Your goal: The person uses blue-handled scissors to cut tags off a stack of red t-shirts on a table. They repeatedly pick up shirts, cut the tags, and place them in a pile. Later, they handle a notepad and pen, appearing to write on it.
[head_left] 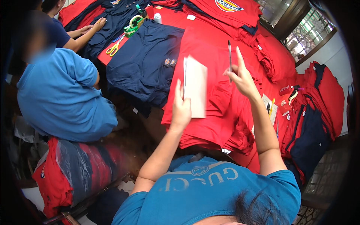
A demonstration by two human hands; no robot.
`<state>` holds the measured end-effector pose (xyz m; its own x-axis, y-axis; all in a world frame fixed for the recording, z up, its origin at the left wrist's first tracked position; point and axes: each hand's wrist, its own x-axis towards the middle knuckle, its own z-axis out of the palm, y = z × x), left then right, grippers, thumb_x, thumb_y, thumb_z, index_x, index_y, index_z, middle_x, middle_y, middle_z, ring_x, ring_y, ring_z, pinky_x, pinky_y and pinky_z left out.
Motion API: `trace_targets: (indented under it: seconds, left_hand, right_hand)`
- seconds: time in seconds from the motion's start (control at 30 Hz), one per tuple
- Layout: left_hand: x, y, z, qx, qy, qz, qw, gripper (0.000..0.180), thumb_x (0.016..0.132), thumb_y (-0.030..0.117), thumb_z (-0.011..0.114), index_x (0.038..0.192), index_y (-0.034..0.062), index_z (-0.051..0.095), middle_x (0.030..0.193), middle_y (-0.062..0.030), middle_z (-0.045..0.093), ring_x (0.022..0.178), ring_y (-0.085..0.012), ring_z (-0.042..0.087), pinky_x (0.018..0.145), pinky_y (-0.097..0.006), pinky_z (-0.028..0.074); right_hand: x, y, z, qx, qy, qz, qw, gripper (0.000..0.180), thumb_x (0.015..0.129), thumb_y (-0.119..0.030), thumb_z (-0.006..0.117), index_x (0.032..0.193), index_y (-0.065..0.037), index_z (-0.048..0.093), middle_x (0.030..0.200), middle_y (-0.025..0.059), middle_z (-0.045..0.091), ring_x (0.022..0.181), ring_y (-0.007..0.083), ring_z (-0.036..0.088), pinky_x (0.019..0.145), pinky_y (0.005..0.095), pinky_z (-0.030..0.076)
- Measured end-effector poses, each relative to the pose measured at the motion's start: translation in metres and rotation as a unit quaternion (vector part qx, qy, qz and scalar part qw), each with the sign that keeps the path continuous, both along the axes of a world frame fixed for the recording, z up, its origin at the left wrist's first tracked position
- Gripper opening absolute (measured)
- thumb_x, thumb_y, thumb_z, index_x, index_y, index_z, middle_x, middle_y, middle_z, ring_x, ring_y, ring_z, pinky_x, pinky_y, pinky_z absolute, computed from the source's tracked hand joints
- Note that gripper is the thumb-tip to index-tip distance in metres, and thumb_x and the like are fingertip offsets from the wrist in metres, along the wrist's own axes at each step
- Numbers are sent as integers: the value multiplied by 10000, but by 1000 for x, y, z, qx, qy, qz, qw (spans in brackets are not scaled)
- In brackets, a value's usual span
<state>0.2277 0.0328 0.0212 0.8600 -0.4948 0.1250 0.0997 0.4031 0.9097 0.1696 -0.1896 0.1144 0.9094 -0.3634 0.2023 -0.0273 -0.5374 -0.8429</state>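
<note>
**Pad and pen held above the shirts**

The left hand (181, 108) holds a white pad (195, 87) upright by its lower left edge, fingers closed on it, above the red shirts (221, 112) stacked on the counter; the right hand (243, 77) is raised just beside it, its grip pinched on a dark pen (229, 56) that points up; pen and pad are apart. A navy stack (144, 65) lies to the left; yellow scissors (113, 48) and a tape dispenser (133, 24) lie farther off, near a co-worker in blue (56, 93). The pad is gripped only at one edge, so it could likely sag or slip onto the shirts; the pen, pinched lightly near its lower end, might tip and mark the red cloth.
</note>
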Motion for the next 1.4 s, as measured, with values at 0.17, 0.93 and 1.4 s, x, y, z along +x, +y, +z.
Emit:
trace_targets:
  seconds: [0.17,0.93,1.4]
  left_hand:
    - [-7,-37,58,138,-102,-186,967,701,984,398,475,1494,-4,211,1554,-238,185,1421,-343,261,1144,-447,234]
    - [-36,-23,-22,384,-444,27,809,464,801,238,721,1187,43,553,1027,-163,542,941,-324,549,815,-424,444]
    - [-29,9,-58,193,-221,24,956,464,971,157,514,1371,-28,372,1042,-217,608,882,-320,633,782,-398,490]
  right_hand:
    - [-57,-7,-17,157,-105,-64,980,283,898,-38,593,1171,4,531,843,38,638,772,100,592,700,258,477]
    - [-25,18,-13,247,-242,0,939,117,959,-80,551,1059,-34,589,878,62,629,739,116,604,683,254,489]
    - [-9,53,-86,133,-85,11,987,576,890,-104,614,1394,1,356,1370,171,450,1308,240,404,1062,354,363]
